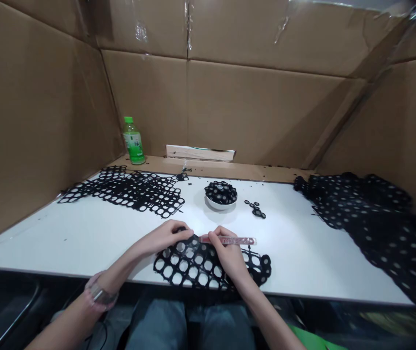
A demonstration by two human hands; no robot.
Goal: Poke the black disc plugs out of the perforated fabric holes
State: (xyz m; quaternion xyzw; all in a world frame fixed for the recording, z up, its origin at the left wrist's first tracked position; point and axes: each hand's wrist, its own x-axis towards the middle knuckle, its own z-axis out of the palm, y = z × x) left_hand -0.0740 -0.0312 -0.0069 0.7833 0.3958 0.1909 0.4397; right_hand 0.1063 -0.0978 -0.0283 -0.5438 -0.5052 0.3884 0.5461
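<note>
A black sheet with rows of round holes (189, 266) lies at the table's front edge, partly hanging over it. My left hand (173, 234) pinches the sheet's upper edge between thumb and fingers. Just right of it, my right hand (226, 248) is closed around a slim red tool with a clear end (246, 240), whose left tip touches the sheet near my left fingertips. Beyond my hands stands a white bowl (221, 206) heaped with black round pieces (221, 191). Several loose black pieces (258, 212) lie to the right of the bowl.
Black perforated netting (138, 189) is spread at the back left of the white table (94, 233). A large heap of black dotted material (379, 223) covers the right side. A green bottle (134, 146) stands at the back left, before cardboard walls (247, 107).
</note>
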